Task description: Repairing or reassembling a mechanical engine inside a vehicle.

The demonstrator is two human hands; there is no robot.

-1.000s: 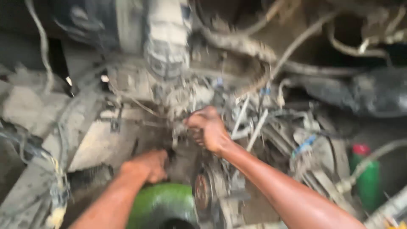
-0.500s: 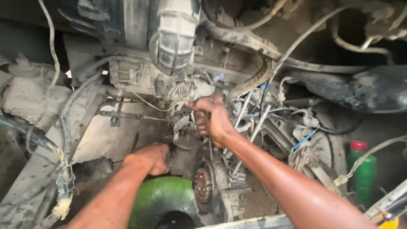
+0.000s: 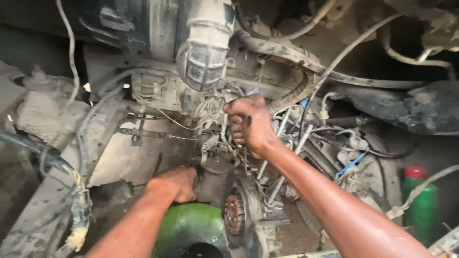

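My right hand (image 3: 249, 123) is clenched on grimy grey wiring (image 3: 210, 107); my left hand (image 3: 178, 183) grips the dusty dark cylindrical housing (image 3: 213, 177), not yet freed.

Wire bundle (image 3: 210, 107): thin pale, dusty wires, tangled, hanging just below ribbed air hose, centre of engine bay. Dark cylindrical part (image 3: 213, 179): grimy, upright, just below wires, beside alternator w/ exposed copper windings (image 3: 234, 215), near bay's bottom edge.

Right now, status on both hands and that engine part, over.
Left hand pressed on dark cylindrical part, low centre. Right hand fisted in wire bundle above it; grip contents hidden. Metal rods and hoses crowd right side; green container below.
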